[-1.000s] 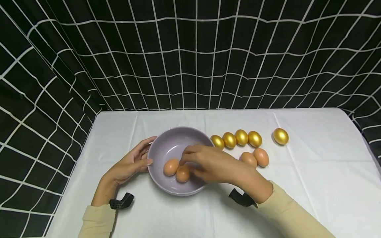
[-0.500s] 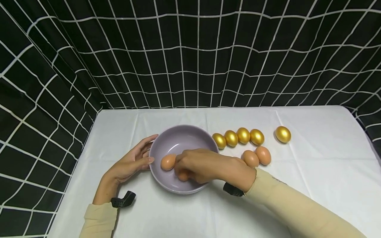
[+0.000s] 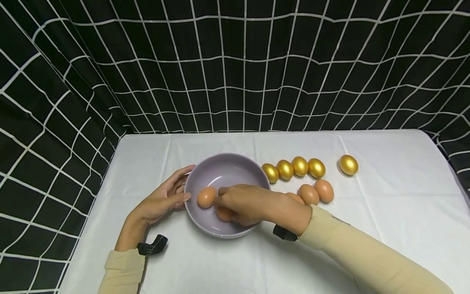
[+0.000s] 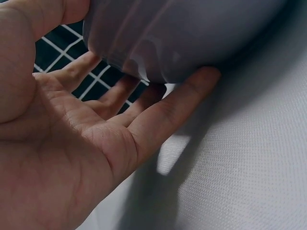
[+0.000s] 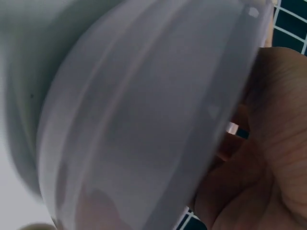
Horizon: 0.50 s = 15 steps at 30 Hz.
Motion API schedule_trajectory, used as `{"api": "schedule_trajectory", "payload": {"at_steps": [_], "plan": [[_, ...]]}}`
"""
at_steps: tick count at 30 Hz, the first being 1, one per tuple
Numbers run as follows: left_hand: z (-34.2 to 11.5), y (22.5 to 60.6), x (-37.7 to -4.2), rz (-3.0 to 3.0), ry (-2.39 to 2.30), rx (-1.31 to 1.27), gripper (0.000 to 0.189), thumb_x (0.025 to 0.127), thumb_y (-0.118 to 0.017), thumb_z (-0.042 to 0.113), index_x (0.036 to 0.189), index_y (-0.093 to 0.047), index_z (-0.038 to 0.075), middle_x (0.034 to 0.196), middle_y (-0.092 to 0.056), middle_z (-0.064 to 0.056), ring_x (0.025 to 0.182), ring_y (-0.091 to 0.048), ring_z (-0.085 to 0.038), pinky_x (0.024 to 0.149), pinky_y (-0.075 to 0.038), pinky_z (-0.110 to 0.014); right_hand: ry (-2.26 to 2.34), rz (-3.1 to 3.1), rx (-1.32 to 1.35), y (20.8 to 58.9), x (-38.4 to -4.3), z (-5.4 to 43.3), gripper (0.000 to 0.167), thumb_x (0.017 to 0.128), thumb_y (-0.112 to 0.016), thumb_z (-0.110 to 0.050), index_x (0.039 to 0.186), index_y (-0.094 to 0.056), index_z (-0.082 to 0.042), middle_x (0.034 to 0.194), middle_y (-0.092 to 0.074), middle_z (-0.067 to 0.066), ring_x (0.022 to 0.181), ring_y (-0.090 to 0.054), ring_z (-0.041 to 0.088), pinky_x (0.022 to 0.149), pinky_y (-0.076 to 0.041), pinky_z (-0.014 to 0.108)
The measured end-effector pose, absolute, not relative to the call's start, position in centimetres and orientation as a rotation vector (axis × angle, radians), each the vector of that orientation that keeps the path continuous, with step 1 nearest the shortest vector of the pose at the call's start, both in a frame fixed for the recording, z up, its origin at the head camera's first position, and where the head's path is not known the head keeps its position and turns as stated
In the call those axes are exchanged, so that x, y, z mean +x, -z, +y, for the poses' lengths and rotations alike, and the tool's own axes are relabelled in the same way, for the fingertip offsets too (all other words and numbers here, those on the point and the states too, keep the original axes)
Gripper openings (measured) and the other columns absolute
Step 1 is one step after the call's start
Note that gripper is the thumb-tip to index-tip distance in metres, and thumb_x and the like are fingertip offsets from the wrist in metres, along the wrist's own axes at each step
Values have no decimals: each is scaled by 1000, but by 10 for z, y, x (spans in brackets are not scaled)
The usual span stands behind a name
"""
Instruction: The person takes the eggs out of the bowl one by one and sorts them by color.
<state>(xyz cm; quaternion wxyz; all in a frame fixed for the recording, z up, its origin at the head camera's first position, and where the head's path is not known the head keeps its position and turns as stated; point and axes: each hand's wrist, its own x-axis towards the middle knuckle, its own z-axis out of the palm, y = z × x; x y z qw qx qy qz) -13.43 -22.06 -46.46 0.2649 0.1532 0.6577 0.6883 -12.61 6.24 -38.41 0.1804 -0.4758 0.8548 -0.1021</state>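
A mauve bowl [image 3: 238,165] stands on the white cloth. My left hand [image 3: 163,200] holds its left side, thumb at the rim; in the left wrist view the fingers [image 4: 168,108] lie against the bowl's outer wall [image 4: 192,38]. Reaching over the right rim, my right hand [image 3: 244,204] has its fingers curled round a brown egg [image 3: 225,214] low inside the bowl. Another brown egg [image 3: 207,197] lies just left of those fingertips. In the right wrist view the bowl's side [image 5: 139,110] hides the fingertips and the egg.
Right of the bowl several golden eggs [image 3: 300,166] form a row, with one golden egg [image 3: 348,165] farther right. Three brown eggs [image 3: 309,194] lie below the row, one partly behind my right wrist. A black curtain with white grid lines [image 3: 235,73] hangs behind the table.
My right hand has moved deeper into the bowl and closed round the nearer egg. The other egg there has shifted slightly left. My left hand keeps its place on the bowl.
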Motion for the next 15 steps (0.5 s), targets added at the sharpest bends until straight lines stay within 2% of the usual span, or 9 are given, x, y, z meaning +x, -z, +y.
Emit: {"api": "schedule_trajectory", "payload": {"at_steps": [4,10,15], "plan": [[-221,464,-135,1772,-1866,421,77,103,-61,3,168,-23,20,171,-28,-19,151,-41,-23,104,-58,-35,314,2419,-1319,386,-126,62,17,102,-70,-20,119,-74,-18,97,-62,-3,76,-55,12,74,-51,24],[-221,464,-135,1761,-1871,429,78,103,-61,4,168,-23,20,171,-28,-19,150,-42,-22,103,-59,-37,323,2464,-1316,389,-124,59,10,100,-70,-18,110,-71,-16,95,-61,-2,75,-56,14,73,-51,26],[-221,466,-135,1758,-1865,429,78,103,-61,3,168,-22,21,171,-28,-19,148,-44,-17,103,-59,-36,363,2460,-1293,391,-123,60,16,101,-71,-19,116,-72,-18,103,-65,-2,83,-61,15,81,-56,30]]}}
